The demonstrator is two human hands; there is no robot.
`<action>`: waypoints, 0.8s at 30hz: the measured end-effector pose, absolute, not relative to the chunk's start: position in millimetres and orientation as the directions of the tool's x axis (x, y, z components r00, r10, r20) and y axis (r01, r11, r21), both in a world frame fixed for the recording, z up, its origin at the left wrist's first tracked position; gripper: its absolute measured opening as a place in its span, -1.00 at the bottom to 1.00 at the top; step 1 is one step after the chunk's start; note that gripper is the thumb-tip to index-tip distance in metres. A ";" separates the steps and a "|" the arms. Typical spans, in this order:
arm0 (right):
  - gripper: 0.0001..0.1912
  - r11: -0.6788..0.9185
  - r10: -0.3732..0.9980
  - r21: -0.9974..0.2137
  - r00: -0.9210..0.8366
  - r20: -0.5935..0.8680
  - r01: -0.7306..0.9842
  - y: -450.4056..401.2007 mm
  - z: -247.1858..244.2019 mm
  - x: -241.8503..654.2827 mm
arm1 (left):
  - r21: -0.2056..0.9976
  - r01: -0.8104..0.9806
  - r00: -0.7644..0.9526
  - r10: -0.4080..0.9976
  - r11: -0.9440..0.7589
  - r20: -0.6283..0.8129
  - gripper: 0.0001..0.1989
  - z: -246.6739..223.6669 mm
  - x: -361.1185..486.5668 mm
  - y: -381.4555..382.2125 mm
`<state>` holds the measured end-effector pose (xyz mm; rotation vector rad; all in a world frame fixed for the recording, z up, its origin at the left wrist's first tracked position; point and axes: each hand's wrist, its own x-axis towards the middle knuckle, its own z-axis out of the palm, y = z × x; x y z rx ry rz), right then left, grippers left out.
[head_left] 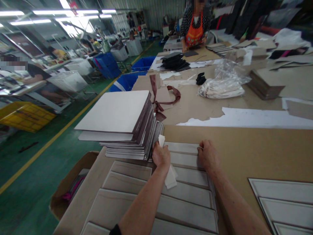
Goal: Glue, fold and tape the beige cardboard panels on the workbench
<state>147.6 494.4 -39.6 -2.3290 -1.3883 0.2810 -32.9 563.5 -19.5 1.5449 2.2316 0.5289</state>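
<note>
My left hand (pixel 161 155) is closed around several white strips (pixel 171 178), whose ends stick out above and below the fist. It is beside a tall stack of pale panels with dark edges (pixel 114 112). My right hand (pixel 208 154) bends its fingers onto the right end of the farthest pale panel (pixel 182 147) in an overlapping row. Whether the fingertips pinch that panel's edge or only rest on it is hard to make out. More overlapping panels (pixel 127 186) lie under and left of my left forearm.
Another row of dark-edged panels (pixel 288 199) lies at the right. Farther back are brown straps (pixel 174 96), a plastic bag of pale pieces (pixel 222 86) and a stack of brown boards (pixel 265 85). A carton (pixel 58 199) stands below the table's left edge. A person in an orange apron (pixel 195 31) works opposite.
</note>
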 end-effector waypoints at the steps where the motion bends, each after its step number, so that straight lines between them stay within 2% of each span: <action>1: -0.87 -0.382 0.898 -0.431 0.438 0.034 0.817 494.7 -36.3 145.4 | 0.489 0.816 -0.313 0.947 0.308 -0.074 -0.68 -18.7 -31.9 562.2; 3: -0.78 -0.312 0.934 -0.406 0.355 0.032 0.859 494.2 -28.7 141.4 | 0.458 0.849 -0.273 0.961 0.263 -0.046 -0.75 -18.0 -30.5 560.6; 6: -0.74 -0.198 0.979 -0.263 0.204 -0.007 0.944 491.5 -17.2 136.6 | 0.427 0.881 -0.205 0.978 0.201 -0.036 -0.84 -19.4 -29.8 559.9; 8: -0.75 -0.128 0.991 -0.169 0.121 -0.051 0.977 489.2 -11.4 133.5 | 0.414 0.897 -0.152 0.988 0.154 -0.038 -0.80 -20.7 -30.1 560.2; 14: -0.58 -0.029 0.995 -0.060 0.023 -0.098 0.998 484.4 -3.4 122.4 | 0.375 0.926 -0.022 0.998 0.046 -0.067 -0.66 -18.5 -32.2 560.3; 19: -0.63 -0.030 0.995 -0.061 0.024 -0.095 0.998 476.4 -5.2 132.9 | 0.351 0.936 0.011 0.998 0.010 -0.059 -0.67 -14.7 -32.3 558.6; 24: -0.56 -0.071 0.994 -0.077 0.064 -0.090 0.995 461.5 -14.2 157.9 | 0.349 0.937 0.031 0.998 -0.009 -0.058 -0.67 -16.6 -34.3 559.0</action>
